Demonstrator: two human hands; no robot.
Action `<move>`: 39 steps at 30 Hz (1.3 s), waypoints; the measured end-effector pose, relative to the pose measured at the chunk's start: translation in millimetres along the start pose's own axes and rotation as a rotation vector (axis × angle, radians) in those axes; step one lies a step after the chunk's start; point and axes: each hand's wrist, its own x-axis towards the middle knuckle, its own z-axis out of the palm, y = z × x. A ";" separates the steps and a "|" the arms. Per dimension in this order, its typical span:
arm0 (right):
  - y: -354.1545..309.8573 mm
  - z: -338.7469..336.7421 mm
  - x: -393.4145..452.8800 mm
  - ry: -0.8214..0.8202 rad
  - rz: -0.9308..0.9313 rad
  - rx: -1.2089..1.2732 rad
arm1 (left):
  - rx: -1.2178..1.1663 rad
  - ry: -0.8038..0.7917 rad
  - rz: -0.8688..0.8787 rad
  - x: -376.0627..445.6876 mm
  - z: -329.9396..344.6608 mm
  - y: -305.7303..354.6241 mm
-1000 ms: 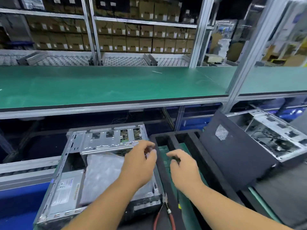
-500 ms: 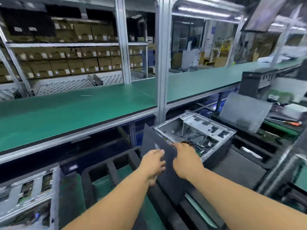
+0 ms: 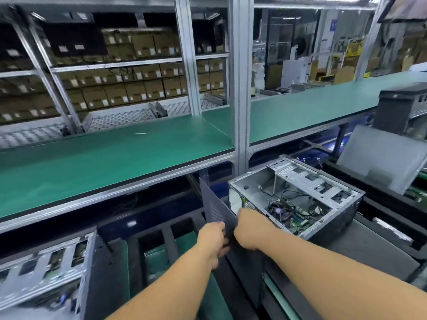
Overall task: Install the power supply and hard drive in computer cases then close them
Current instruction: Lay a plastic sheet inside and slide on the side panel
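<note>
Side panel (image 3: pixel 213 207), dark and perforated, stands tilted on edge between the two hands, just left of the open computer case (image 3: pixel 298 197). The left hand (image 3: pixel 211 239) grips the panel's near edge from the left, fingers curled round it. The right hand (image 3: pixel 248 229) holds the same edge from the right, knuckles up, its fingertips hidden behind the panel. The two hands sit almost touching each other.

The open computer case lies on its side, right of the panel, with the interior facing up: grey metal walls, a drive cage at the far side, loose black cables and a green motherboard (image 3: pixel 298 221) near the front corner. It rests on a dark foam tray (image 3: pixel 360 248).

At the lower left corner another computer case (image 3: pixel 44 273) shows its grey metal frame with slotted openings; it is blurred. Between it and the hands lies a black foam tray with compartments (image 3: pixel 161 236) over a green mat.

A long green table (image 3: pixel 111 153) runs across the scene above the cases, carried by aluminium posts (image 3: pixel 240 93). Behind it, shelves hold rows of brown cardboard boxes (image 3: pixel 129 88). At the far right a grey panel (image 3: pixel 379 158) leans tilted, and a dark closed case (image 3: pixel 402 107) stands behind it.
</note>
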 end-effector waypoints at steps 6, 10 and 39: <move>-51.8 -71.7 -28.4 0.057 -0.129 0.006 | -0.008 0.075 -0.033 -0.1 -79.1 -4.6; -98.8 -112.7 -78.2 0.218 -0.249 0.136 | -0.049 0.105 -0.023 -15.0 -128.5 -2.6; -325.2 234.8 -122.0 0.115 -0.066 0.433 | 0.484 0.733 0.225 -173.1 -604.4 -44.3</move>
